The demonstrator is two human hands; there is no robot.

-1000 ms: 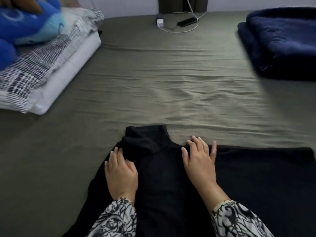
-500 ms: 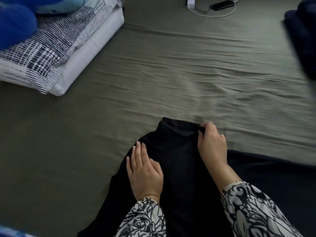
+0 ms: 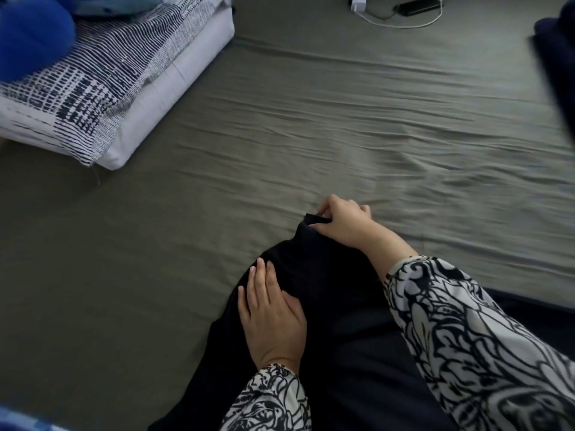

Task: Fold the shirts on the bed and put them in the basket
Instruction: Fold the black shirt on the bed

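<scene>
Black shirt (image 3: 326, 306): right hand (image 3: 345, 225) pinches collar; left hand (image 3: 270, 315) flat.

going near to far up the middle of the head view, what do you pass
flat left hand on the black knit shirt → right hand pinching its collar → wrinkled olive bedsheet → white charger and cable

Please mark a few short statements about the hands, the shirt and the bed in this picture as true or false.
1. The right hand pinches the collar end of the black fabric shirt. True.
2. The left hand is lifted clear of the shirt. False: it rests flat on it.
3. A white charger with cable lies at the far edge of the olive bed sheet. True.
4. The striped black-and-white pillow lies on the right. False: it is on the left.
</scene>
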